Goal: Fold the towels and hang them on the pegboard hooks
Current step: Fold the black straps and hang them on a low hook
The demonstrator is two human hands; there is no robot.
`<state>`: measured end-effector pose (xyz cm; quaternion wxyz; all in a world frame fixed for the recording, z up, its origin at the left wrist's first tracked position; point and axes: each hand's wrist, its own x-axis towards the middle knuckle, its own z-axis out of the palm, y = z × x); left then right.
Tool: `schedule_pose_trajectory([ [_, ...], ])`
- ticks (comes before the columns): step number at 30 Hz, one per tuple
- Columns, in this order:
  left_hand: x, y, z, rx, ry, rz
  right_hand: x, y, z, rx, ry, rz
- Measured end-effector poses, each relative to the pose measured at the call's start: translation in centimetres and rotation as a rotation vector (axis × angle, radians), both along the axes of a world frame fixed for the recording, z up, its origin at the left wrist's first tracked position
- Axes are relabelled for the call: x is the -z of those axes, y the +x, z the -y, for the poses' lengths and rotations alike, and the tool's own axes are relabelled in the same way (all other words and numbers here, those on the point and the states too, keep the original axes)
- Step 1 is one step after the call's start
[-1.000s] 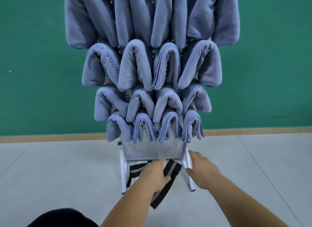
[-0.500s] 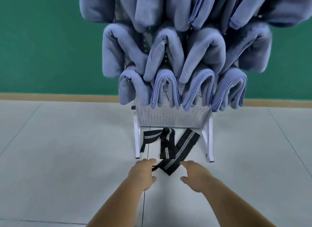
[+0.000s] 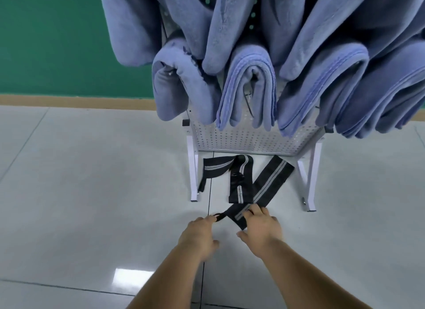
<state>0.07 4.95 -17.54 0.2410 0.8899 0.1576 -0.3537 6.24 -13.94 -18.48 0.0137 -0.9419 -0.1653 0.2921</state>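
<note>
Pale floor tiles [image 3: 80, 182] are bearing the pegboard stand [image 3: 248, 138] draped with blue towels [image 3: 248, 90]; left grip [image 3: 199, 236] is pinching a loop of the black strap [image 3: 271, 182], right grip [image 3: 262, 230] is clasping it alongside.

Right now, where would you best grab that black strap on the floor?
Its near end, from above: the strap lies flat on the floor and that end pokes out in front of the stand's legs, while the rest sits under the pegboard.
</note>
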Motion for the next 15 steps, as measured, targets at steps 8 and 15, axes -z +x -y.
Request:
schedule_pose_trajectory([
  [8, 0.8, 1.0, 0.5, -0.007, -0.021, 0.013, 0.4, -0.7, 1.0, -0.069, -0.137, 0.024],
  [15, -1.3, 1.1, 2.7, 0.053, -0.113, 0.177, -2.2, -1.2, 3.3, 0.108, 0.211, -0.004],
])
